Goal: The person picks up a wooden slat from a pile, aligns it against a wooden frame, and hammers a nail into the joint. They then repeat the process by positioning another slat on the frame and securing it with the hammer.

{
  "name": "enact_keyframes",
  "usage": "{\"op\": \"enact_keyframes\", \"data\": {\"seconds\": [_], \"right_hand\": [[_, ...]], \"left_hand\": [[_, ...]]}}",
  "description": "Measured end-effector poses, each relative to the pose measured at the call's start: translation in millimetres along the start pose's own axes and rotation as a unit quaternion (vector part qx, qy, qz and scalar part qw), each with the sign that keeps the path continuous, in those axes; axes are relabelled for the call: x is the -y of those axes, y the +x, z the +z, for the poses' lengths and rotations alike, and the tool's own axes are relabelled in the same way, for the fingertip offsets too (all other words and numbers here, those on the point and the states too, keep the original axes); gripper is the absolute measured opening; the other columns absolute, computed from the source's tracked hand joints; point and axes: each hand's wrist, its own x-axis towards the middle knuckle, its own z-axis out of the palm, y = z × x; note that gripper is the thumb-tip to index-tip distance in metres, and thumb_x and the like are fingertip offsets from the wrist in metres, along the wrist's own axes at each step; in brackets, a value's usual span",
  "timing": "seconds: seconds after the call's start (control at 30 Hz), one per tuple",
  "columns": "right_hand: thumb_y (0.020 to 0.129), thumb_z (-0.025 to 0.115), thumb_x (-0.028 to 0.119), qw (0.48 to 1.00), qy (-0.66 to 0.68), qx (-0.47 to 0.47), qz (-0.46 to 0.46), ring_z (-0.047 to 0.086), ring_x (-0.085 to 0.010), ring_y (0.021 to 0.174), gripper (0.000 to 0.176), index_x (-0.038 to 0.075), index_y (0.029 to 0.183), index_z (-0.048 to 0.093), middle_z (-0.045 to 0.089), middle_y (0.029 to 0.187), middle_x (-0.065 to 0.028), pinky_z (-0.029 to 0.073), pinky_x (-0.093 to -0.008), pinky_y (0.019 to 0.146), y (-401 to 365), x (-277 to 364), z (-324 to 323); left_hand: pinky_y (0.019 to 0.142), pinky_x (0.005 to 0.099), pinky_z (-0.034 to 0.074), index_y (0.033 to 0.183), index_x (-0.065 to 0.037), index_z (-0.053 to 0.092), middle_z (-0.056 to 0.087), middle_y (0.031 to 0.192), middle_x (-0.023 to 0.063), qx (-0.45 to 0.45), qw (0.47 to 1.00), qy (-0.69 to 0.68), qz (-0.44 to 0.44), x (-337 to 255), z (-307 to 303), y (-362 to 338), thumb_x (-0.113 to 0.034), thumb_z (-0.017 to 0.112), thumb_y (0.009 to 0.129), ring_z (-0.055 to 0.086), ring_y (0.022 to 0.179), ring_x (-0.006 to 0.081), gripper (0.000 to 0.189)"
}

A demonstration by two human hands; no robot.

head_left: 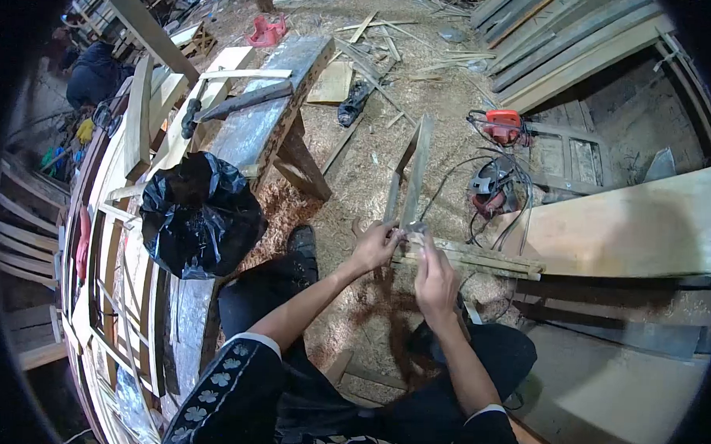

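Note:
My left hand (376, 245) is closed in a pinch at the near end of a narrow wooden frame (418, 165). Whatever sits between its fingertips is too small to make out. Close beside it, my right hand (436, 281) is wrapped round a tool with a small shiny head (416, 226); it looks like a hammer, though the fingers hide most of the handle. Under both hands lie light wooden strips (479, 260), pointing to the right. The frame's long sides stretch away from me, and its near joint is partly covered by my fingers.
A black plastic bag (203, 217) rests on the left by a workbench (274, 82). Corded power tools (494, 184) and a red one (504, 127) lie to the right, near a wide board (622, 223). Wood shavings (353, 292) cover the floor. Another person (94, 76) is at far left.

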Motion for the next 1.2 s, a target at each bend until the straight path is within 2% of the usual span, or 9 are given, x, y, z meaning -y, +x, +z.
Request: {"op": "enact_keyframes", "data": {"seconds": [0.23, 0.33, 0.43, 0.57, 0.7, 0.9, 0.97, 1.03, 1.2], "right_hand": [[0.098, 0.054, 0.012, 0.999, -0.035, 0.025, 0.003, 0.061, -0.0345, 0.062, 0.040, 0.003, 0.136, 0.056, 0.061, 0.082, -0.0163, 0.047, -0.0443, 0.055, 0, -3, 3], [0.101, 0.050, 0.021, 0.988, 0.071, -0.120, -0.059, 0.063, -0.0353, 0.064, 0.041, 0.010, 0.140, 0.056, 0.062, 0.083, -0.0172, 0.048, -0.0457, 0.057, 1, -3, 3], [0.098, 0.054, 0.012, 0.998, -0.043, 0.047, 0.016, 0.061, -0.0358, 0.064, 0.041, 0.001, 0.137, 0.056, 0.062, 0.083, -0.0178, 0.047, -0.0450, 0.057, -4, -5, 1], [0.100, 0.051, 0.015, 0.991, 0.078, -0.100, -0.042, 0.063, -0.0373, 0.068, 0.040, 0.008, 0.139, 0.056, 0.062, 0.085, -0.0193, 0.047, -0.0481, 0.059, 0, 4, -6], [0.098, 0.054, 0.010, 0.998, -0.040, 0.038, -0.004, 0.061, -0.0366, 0.066, 0.040, -0.001, 0.136, 0.055, 0.061, 0.083, -0.0185, 0.046, -0.0461, 0.057, -4, -1, -2], [0.100, 0.050, 0.015, 0.993, 0.046, -0.098, -0.047, 0.062, -0.0359, 0.066, 0.038, 0.008, 0.137, 0.056, 0.062, 0.082, -0.0181, 0.047, -0.0463, 0.057, -7, -3, -3], [0.099, 0.049, 0.008, 0.995, -0.006, 0.085, 0.052, 0.060, -0.0391, 0.070, 0.031, -0.008, 0.123, 0.060, 0.062, 0.083, -0.0214, 0.046, -0.0464, 0.063, -6, 1, -2], [0.099, 0.050, 0.010, 0.999, 0.022, 0.027, 0.023, 0.061, -0.0382, 0.070, 0.033, -0.004, 0.128, 0.058, 0.062, 0.084, -0.0206, 0.046, -0.0464, 0.061, 0, 2, 3], [0.099, 0.052, 0.011, 0.996, 0.067, -0.064, -0.014, 0.065, -0.0369, 0.075, 0.038, 0.003, 0.136, 0.056, 0.065, 0.090, -0.0202, 0.049, -0.0459, 0.064, 2, 1, -7]], "left_hand": [[0.111, 0.0713, 0.001, 0.135, -0.011, 0.059, 0.067, 0.111, 0.0223, 0.028, 1.000, 0.012, -0.008, -1, -2, 1, -0.048, 0.042, 0.103, 0.059, 0.117, 0.0354, 0.051], [0.111, 0.0707, 0.000, 0.135, -0.008, 0.058, 0.069, 0.109, 0.0216, 0.023, 0.999, 0.019, -0.021, -4, -6, 0, -0.048, 0.041, 0.103, 0.059, 0.118, 0.0349, 0.055], [0.111, 0.0702, -0.001, 0.136, -0.005, 0.057, 0.068, 0.110, 0.0217, 0.063, 0.998, 0.018, -0.017, -9, -5, 0, -0.050, 0.040, 0.103, 0.059, 0.117, 0.0353, 0.058], [0.112, 0.0692, 0.001, 0.136, -0.006, 0.057, 0.070, 0.106, 0.0214, 0.014, 1.000, 0.006, -0.020, 3, 0, -2, -0.051, 0.040, 0.103, 0.059, 0.119, 0.0347, 0.058], [0.112, 0.0696, -0.001, 0.133, -0.006, 0.059, 0.068, 0.115, 0.0204, 0.058, 0.996, -0.043, -0.043, 1, 5, 1, -0.049, 0.043, 0.103, 0.057, 0.122, 0.0341, 0.056], [0.111, 0.0702, -0.001, 0.132, -0.007, 0.061, 0.068, 0.115, 0.0206, 0.026, 0.998, -0.050, -0.033, 5, 6, 4, -0.047, 0.043, 0.103, 0.056, 0.123, 0.0346, 0.052], [0.111, 0.0700, -0.001, 0.131, -0.008, 0.061, 0.069, 0.113, 0.0208, 0.047, 0.998, -0.038, -0.027, 1, 3, 1, -0.047, 0.043, 0.103, 0.057, 0.122, 0.0345, 0.052], [0.093, 0.0496, 0.049, 0.128, 0.000, 0.062, 0.063, 0.110, 0.0262, -0.009, 0.999, -0.033, 0.026, 3, -2, 0, -0.040, 0.049, 0.103, 0.062, 0.101, 0.0363, 0.049], [0.100, 0.0464, 0.044, 0.126, 0.001, 0.062, 0.067, 0.112, 0.0240, -0.007, 1.000, 0.017, 0.015, -2, -1, 0, -0.040, 0.052, 0.102, 0.061, 0.111, 0.0359, 0.049]]}}
